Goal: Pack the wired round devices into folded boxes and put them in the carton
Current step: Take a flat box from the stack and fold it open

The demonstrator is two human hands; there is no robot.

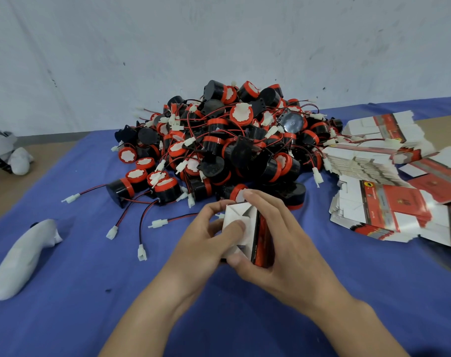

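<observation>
A small red, black and white folded box (247, 234) is held between both my hands just above the blue cloth. My left hand (206, 243) grips its left side, with the thumb pressing on the white end flaps. Around its right side curls my right hand (278, 243), fingers over the top edge. Behind them rises a big pile of black round devices (229, 140) with red rims, thin red-black wires and white plugs. Flat unfolded box blanks (379, 199) lie stacked at the right. No carton is in view.
A blue cloth (90, 292) covers the table. A white controller-like object (20, 261) lies at the left front, another white object (5, 150) at the far left edge. Loose wires with plugs (142, 251) trail out toward me. A pale wall stands behind.
</observation>
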